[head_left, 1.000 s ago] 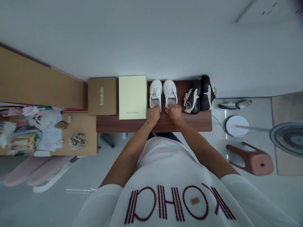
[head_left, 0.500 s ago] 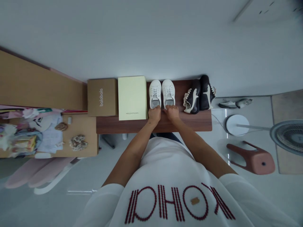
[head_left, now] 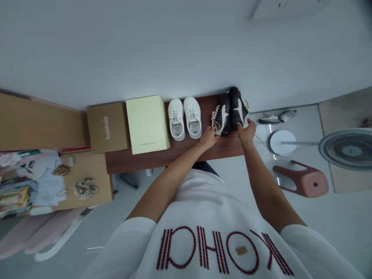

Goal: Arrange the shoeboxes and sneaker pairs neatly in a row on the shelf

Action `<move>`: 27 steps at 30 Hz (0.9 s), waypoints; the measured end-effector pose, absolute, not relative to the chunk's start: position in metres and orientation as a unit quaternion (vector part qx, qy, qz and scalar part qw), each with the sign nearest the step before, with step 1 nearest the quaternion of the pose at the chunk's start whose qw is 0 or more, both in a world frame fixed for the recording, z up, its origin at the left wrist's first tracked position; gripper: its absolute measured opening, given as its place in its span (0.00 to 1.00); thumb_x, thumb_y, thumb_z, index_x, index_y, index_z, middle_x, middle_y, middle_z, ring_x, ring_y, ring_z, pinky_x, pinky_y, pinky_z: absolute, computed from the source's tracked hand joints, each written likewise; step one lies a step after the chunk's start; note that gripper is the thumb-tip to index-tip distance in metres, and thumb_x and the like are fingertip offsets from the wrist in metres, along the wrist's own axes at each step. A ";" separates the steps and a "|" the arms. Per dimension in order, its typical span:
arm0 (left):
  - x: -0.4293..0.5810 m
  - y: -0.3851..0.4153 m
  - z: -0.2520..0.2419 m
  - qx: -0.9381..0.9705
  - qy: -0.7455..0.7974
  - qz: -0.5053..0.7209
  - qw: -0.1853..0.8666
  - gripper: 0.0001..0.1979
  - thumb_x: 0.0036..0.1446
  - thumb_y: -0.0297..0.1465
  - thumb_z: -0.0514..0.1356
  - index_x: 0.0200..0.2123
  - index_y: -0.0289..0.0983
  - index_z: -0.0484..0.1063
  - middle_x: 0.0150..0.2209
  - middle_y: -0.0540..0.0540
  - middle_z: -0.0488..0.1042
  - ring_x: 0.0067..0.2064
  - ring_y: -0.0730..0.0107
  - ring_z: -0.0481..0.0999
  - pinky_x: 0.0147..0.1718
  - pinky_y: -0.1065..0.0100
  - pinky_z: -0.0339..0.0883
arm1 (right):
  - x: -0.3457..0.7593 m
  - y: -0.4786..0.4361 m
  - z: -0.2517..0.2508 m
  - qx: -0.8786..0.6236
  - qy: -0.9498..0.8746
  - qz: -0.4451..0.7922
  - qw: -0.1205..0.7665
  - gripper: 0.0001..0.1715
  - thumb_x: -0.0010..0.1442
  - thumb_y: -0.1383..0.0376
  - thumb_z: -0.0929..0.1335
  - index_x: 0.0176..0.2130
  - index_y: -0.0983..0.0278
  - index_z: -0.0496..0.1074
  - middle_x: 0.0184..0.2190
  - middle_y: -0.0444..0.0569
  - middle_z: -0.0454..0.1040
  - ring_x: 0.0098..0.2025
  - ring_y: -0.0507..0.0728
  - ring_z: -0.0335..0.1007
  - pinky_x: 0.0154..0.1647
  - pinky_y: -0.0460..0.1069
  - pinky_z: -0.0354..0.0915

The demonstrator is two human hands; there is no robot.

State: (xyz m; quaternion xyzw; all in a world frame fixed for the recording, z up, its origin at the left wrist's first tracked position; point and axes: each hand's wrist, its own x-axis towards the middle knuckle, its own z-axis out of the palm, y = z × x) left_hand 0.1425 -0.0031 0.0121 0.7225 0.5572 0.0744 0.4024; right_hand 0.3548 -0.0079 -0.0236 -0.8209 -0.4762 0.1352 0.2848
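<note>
Sitting on the table (head_left: 180, 155), the dark shoes (head_left: 224, 116) are probably feeling light and bendy, right hand (head_left: 247, 132) is clamping one heel, good spot imo, left hand (head_left: 208, 138) is touching the other, can't tell its grip

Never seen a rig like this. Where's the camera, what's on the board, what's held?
No machine here: you see a person's bare left hand and right hand, viewed by one head-worn camera looking forward and down.

Along the dark brown wooden board, left to right: a brown rectangular cardboard box at its left end, a pale yellow rectangular box, white lace-up sneakers and dark, cream-trimmed lace-up shoes.

The hands are at those dark shoes' heel ends, one per shoe. How firmly either grips isn't clear.
</note>
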 end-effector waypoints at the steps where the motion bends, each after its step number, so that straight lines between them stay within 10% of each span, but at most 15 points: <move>1: 0.155 -0.001 0.006 0.711 0.557 0.066 0.425 0.26 0.65 0.30 0.64 0.64 0.31 0.66 0.62 0.29 0.70 0.62 0.50 0.74 0.60 0.57 0.66 | 0.371 -0.004 -0.030 -0.840 -0.448 0.156 0.265 0.32 0.60 0.56 0.70 0.57 0.73 0.70 0.55 0.68 0.73 0.61 0.70 0.67 0.64 0.66 0.62; 10: 0.188 0.015 -0.018 0.710 0.560 -0.060 0.423 0.20 0.67 0.36 0.63 0.58 0.33 0.73 0.56 0.31 0.79 0.59 0.49 0.78 0.55 0.60 0.70 | 0.414 0.015 -0.041 -0.797 -0.507 0.303 0.131 0.32 0.49 0.42 0.76 0.40 0.64 0.76 0.31 0.47 0.76 0.38 0.63 0.72 0.44 0.57 0.70; 27: 0.214 0.031 0.051 0.834 0.472 -0.112 0.261 0.15 0.69 0.26 0.55 0.52 0.28 0.78 0.44 0.30 0.82 0.55 0.47 0.81 0.53 0.54 0.73 | 0.392 -0.007 -0.011 -0.686 -0.715 0.123 -0.048 0.16 0.69 0.57 0.68 0.47 0.67 0.75 0.44 0.63 0.79 0.50 0.68 0.68 0.47 0.55 0.57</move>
